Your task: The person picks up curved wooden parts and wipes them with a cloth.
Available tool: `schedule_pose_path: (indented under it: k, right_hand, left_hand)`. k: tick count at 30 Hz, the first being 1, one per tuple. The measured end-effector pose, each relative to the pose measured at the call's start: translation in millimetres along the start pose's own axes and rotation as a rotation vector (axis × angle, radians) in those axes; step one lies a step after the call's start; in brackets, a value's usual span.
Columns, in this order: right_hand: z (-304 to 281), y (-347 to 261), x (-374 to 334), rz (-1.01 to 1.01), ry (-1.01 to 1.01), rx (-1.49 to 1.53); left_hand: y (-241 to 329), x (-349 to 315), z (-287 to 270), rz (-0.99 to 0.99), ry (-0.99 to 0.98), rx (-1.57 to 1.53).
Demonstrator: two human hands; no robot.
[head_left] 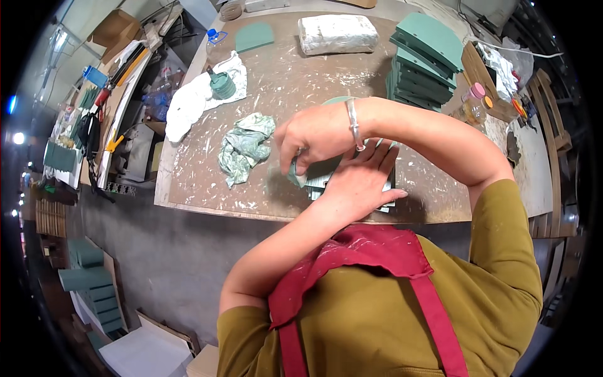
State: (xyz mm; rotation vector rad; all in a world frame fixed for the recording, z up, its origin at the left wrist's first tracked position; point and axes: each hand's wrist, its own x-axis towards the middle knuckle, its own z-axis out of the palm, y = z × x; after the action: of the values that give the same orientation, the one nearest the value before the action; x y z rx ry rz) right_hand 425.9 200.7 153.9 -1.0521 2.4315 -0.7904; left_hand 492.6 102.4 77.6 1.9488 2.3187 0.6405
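Observation:
My left hand (355, 183) lies flat, fingers spread, on a green piece (323, 168) near the table's front edge. Beneath that piece, printed or patterned edges (316, 193) show. Crossing above the left hand, my right hand (314, 135), with a silver bracelet at the wrist, pinches a small pale green wad (296, 176) at the piece's left side; I cannot tell whether it is cloth or sponge. A curved green edge (339, 99) peeks out behind the right wrist. Left of the hands lies a crumpled green-stained cloth (246, 149).
A tall stack of green panels (422, 63) stands at the back right, beside jars (474, 103). A wrapped white block (337, 34), a single green panel (254, 36), a blue-capped bottle (217, 44) and a green container (222, 85) on a white cloth (188, 107) occupy the back and left.

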Motion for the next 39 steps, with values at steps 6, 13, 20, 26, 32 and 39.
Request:
schedule_pose_path:
  k: [6, 13, 20, 26, 32, 39]
  right_hand:
    - [-5.0, 6.1, 6.3, 0.010, -0.031, -0.034]
    - [-1.5, 16.8, 5.0, -0.035, -0.037, 0.093]
    - [-34.3, 63.3, -10.1, 0.208, 0.063, -0.037]
    - [-49.7, 76.0, -19.5, 0.272, 0.113, -0.059]
    - [-32.9, 76.3, -18.6, 0.267, 0.097, 0.103]
    - [-45.5, 89.2, -62.9, 0.501, 0.304, 0.058]
  left_hand:
    - [-1.0, 1.3, 1.4, 0.023, 0.006, 0.026]
    - [-1.0, 3.2, 3.3, 0.031, 0.034, 0.045]
    - [1.7, 5.1, -6.4, 0.054, 0.025, 0.064]
    - [1.3, 3.9, -6.8, 0.061, 0.041, 0.047]
    - [2.3, 6.6, -8.1, 0.060, -0.006, 0.046]
    - [3.0, 6.2, -8.8, 0.035, -0.010, 0.050]
